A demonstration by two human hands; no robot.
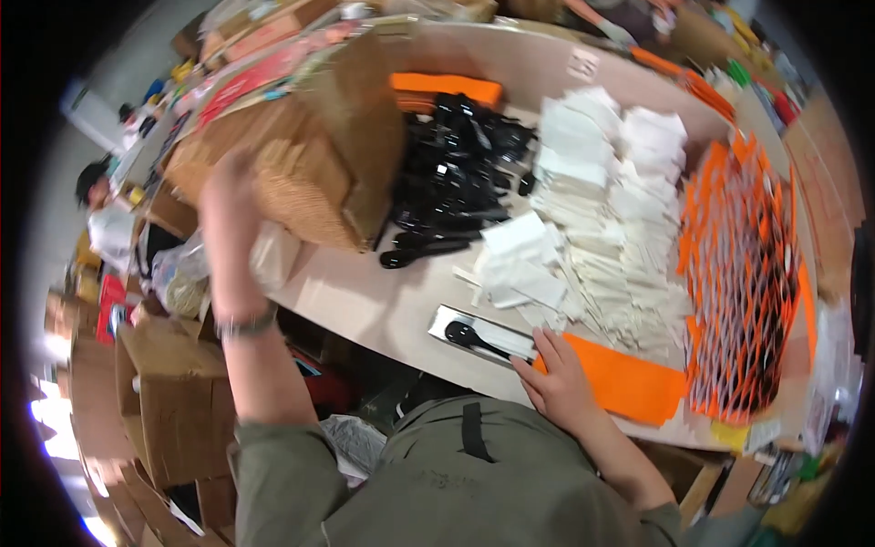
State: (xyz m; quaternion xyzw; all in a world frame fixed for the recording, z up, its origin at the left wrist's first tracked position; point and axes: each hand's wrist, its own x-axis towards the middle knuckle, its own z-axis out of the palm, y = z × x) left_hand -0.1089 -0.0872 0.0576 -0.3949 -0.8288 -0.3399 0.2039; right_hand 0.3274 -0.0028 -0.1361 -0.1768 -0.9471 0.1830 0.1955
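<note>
The large pale table [365, 310] curves across the view and carries almost everything here. On its left part stands a big brown cardboard box [319, 155] with its flaps open. The left hand [228, 196] is raised against the near side of this box; the picture is blurred there, so I cannot tell if the fingers grip the box or are only pressed flat on it.

On the right side of the table lies an orange net with a diamond pattern [743, 283], standing a little up at its edge. Between the net and the box there is a wide heap of white paper napkins and packets [597, 201]. To the left of this heap is a pile of black plastic spoons [456, 169], and behind it the end of an orange tray [447, 88] is visible.

Near the front edge lies a flat orange sleeve [629, 378]. The right hand [558, 378] rests on its left end, palm down, with the fingers spread and flat, not closed on anything. Just beside the fingertips lies a clear packet with one black spoon inside [478, 335], at the table edge.

Below the table, on the left, stand more brown cartons [173, 401].
</note>
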